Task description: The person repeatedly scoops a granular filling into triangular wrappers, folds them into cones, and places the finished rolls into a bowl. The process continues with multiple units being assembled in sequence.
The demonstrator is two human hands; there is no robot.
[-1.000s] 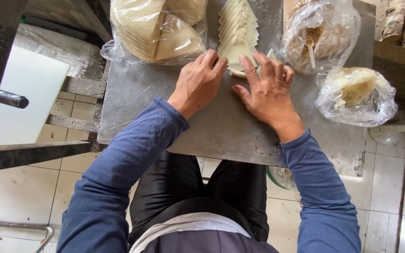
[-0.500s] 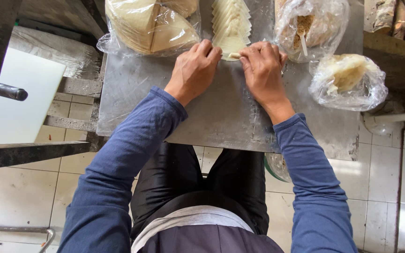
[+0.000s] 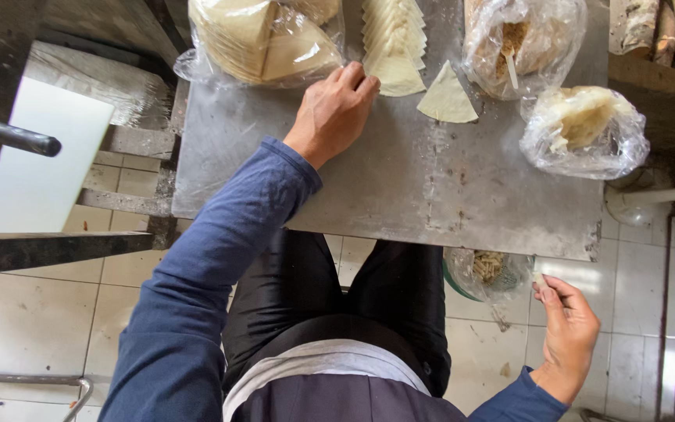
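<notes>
My left hand rests on the metal table, its curled fingers touching the near end of a fanned row of pale triangular dough sheets. One single triangular sheet lies apart, just right of the row. My right hand is down below the table's front edge on the right, thumb and fingers pinched on a small pale scrap. It is beside a plastic-lined bowl that holds brownish bits.
A plastic bag of stacked dough sheets lies at the back left. A bag of brown filling with a stick in it and a bag with a pale lump sit at the right. A white board and a metal rod are at the left.
Both hands were together at the dough row. My right hand has left the table and dropped to the bowl below its edge. One triangular sheet now lies apart from the row.
</notes>
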